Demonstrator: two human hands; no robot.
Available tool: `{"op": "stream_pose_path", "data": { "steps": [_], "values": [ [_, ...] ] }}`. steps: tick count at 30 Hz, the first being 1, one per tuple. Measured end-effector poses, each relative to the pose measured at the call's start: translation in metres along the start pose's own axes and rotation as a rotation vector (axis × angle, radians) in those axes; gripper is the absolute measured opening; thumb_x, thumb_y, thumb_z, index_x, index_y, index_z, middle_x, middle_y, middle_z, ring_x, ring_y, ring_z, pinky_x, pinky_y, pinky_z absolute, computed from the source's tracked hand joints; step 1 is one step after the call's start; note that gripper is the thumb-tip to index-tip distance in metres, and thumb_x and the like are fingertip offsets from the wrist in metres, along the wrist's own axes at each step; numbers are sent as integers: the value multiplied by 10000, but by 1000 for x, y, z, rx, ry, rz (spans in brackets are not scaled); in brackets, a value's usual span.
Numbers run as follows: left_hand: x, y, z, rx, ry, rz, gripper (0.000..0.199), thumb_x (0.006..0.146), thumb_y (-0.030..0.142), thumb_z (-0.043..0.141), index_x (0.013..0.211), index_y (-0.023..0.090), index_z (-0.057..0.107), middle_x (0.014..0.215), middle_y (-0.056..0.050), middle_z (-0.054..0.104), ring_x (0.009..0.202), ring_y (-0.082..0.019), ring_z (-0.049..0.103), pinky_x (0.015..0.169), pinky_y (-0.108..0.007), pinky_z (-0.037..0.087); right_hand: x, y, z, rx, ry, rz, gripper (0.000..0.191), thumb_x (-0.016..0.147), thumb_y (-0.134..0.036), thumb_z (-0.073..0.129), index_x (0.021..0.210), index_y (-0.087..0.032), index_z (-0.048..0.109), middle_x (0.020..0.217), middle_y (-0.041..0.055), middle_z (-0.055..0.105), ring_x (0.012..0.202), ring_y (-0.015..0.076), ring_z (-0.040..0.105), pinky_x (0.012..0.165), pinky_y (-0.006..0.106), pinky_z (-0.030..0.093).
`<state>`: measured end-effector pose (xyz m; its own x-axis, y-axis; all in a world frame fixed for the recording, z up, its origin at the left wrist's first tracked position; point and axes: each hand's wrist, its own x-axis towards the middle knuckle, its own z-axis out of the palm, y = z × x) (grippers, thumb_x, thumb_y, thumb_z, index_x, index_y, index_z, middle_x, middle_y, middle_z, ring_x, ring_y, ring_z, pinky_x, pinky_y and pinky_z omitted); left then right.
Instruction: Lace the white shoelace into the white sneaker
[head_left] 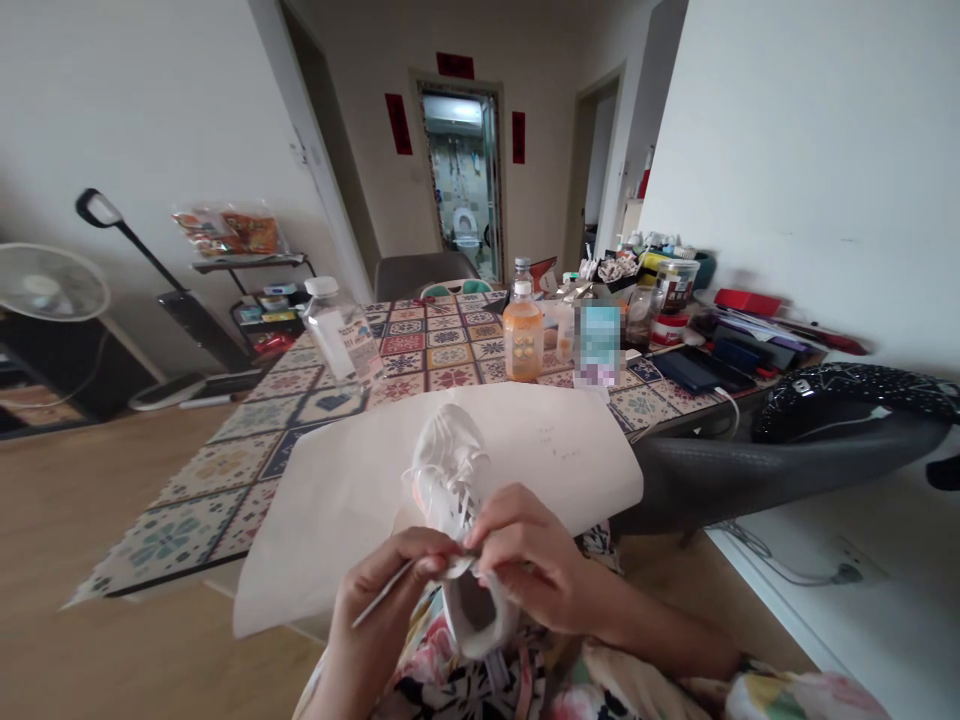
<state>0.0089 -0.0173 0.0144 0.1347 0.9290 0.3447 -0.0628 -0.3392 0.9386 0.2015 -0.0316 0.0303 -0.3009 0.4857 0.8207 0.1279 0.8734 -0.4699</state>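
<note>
A white sneaker (450,480) with white laces is held upright in front of me, its sole end pointing away and its grey inner opening (471,604) facing me. My left hand (382,600) grips a thin white stick (382,594) whose tip reaches the laces. My right hand (521,560) pinches the laces and upper near the shoe's opening. The fingers of both hands nearly meet there. Under the shoe lies a large sheet of cream paper (540,450), with faint writing on it. My fingers hide part of the lacing.
A patterned tile-print tablecloth (217,490) covers the table, which holds a clear bottle (337,330), an orange drink bottle (523,335), a phone or tablet (697,370), and several jars. A dark padded chair (795,470) stands at the right.
</note>
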Motion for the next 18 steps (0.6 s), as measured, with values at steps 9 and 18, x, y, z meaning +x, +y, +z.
{"op": "stream_pose_path", "data": {
  "steps": [9, 18],
  "values": [
    [30, -11, -36, -744, 173, -203, 286, 708, 239, 831, 718, 183, 551, 439, 129, 373, 332, -28, 279, 371, -124, 369, -4, 51, -31, 837, 97, 462, 540, 785, -662, 627, 704, -248, 290, 477, -121, 227, 381, 89, 243, 421, 226, 333],
    [18, -34, -55, 38, -221, -232, 345, 882, 528, 599, 944, 200, 687, 437, 104, 316, 370, -80, 233, 382, -176, 213, 3, 38, -37, 202, -392, 444, 430, 964, -504, 541, 701, -163, 548, 756, 1, 523, 688, 120, 503, 651, 243, 399]
  ]
}}
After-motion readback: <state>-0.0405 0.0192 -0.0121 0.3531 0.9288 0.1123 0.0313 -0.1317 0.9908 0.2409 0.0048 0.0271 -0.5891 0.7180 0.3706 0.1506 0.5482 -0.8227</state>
